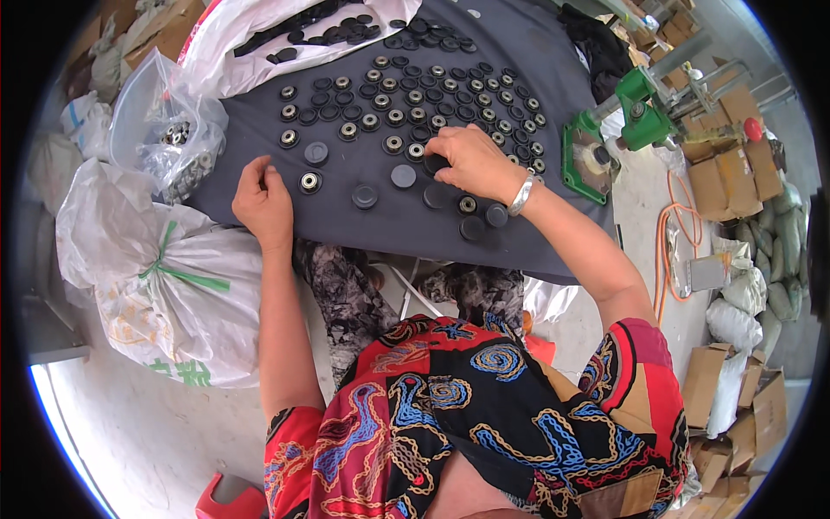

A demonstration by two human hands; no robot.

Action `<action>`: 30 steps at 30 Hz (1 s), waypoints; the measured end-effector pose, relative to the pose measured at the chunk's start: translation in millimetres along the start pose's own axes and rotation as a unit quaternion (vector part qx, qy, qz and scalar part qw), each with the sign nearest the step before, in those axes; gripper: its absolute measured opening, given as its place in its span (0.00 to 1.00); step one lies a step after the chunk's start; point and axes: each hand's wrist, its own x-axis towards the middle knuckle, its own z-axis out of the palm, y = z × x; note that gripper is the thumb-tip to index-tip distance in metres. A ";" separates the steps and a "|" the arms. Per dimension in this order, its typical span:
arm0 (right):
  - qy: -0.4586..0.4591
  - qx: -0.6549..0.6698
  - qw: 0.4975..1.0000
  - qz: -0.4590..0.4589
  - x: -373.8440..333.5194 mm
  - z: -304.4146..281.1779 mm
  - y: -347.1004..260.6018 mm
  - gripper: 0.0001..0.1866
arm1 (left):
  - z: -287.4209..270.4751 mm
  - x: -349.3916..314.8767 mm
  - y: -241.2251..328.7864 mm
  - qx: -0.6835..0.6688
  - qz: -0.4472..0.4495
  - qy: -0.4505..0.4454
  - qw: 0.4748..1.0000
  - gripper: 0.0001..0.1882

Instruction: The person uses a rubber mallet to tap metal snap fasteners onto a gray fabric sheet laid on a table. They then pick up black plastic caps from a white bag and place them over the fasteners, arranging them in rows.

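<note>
Left of the press (640,121), the right hand (475,164) pinches a black cap (435,163); the left hand (264,208), farther off, curls loosely — I can't tell if it holds anything. Many rings (329,112) left of the press have shiny bearings (309,181), others look empty, so the work seems part done. The desk (333,221) has bare room along its edge far left of the press — just a thin strip beside it.

– What lies on the table (337,232)?
– Bearings (348,131) in the middle; some caps (403,176) lie toward the near edge.
– And at the sides?
– On right, a press (641,121); on left, a tub (130,112), and before it a sack (194,303).
</note>
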 end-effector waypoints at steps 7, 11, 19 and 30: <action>-0.023 0.019 0.999 -0.027 11.7 0.8 -0.7 0.20 | 0.8 -0.9 -0.1 -0.010 -0.007 -0.001 1.000 0.08; -0.036 0.021 0.999 -0.033 15.3 -2.9 -8.5 0.20 | 1.0 -1.1 0.2 -0.009 -0.003 0.003 1.000 0.08; 0.041 -0.008 0.998 0.040 32.3 -23.7 21.6 0.13 | 0.4 -0.4 4.1 -0.017 -0.002 -0.002 1.000 0.07; 0.003 -0.103 0.995 -0.010 64.7 6.1 16.4 0.10 | -0.4 -0.7 1.5 -0.011 0.005 0.006 1.000 0.07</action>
